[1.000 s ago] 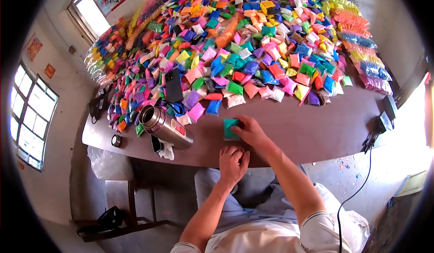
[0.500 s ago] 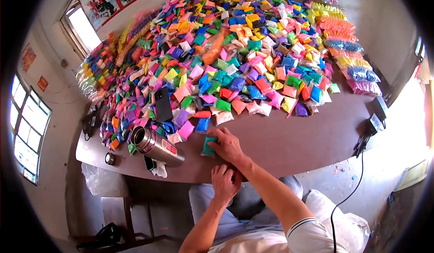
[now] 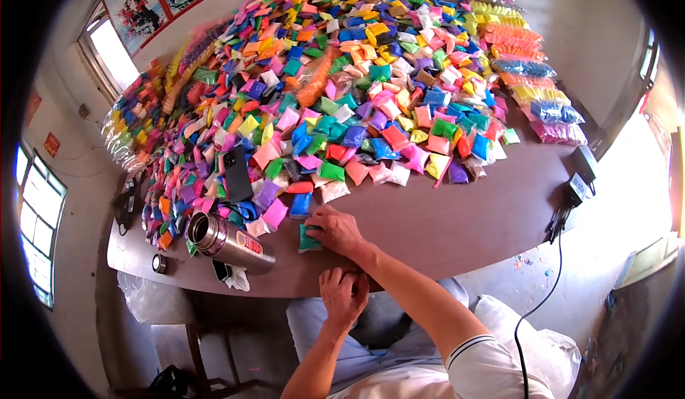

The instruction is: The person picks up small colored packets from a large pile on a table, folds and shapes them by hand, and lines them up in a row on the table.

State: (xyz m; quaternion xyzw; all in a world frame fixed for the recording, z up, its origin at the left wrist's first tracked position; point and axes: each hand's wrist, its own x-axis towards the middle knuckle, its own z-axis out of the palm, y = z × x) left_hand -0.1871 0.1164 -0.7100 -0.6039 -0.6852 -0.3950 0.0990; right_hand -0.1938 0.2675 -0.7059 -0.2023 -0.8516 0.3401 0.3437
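Note:
My right hand [image 3: 338, 231] is over the table in front of the heap, its thumb and fingers closed on a small teal packet [image 3: 308, 240] that lies on or just above the tabletop. Lower down, my left hand [image 3: 344, 298] rests at the table's near edge with its fingers curled in; whatever may be inside them is hidden. Just beyond the teal packet lies a blue packet [image 3: 300, 206], at the front of a large heap of small colourful packets [image 3: 371, 106]. Left of the right hand, an open steel flask [image 3: 239, 246] leans at a tilt.
A black phone [image 3: 237, 176] lies on the heap's front. Rows of bagged packets [image 3: 531, 67] line the heap's right side. A power adapter [image 3: 576, 187] with cables sits at the right table edge. The flask's lid [image 3: 159, 263] and a crumpled tissue [image 3: 237, 279] lie near the left front.
The whole view has shifted, so everything appears slightly further left and lower. A small gap has opened between my left hand and my right forearm. The teal packet remains under my right fingers.

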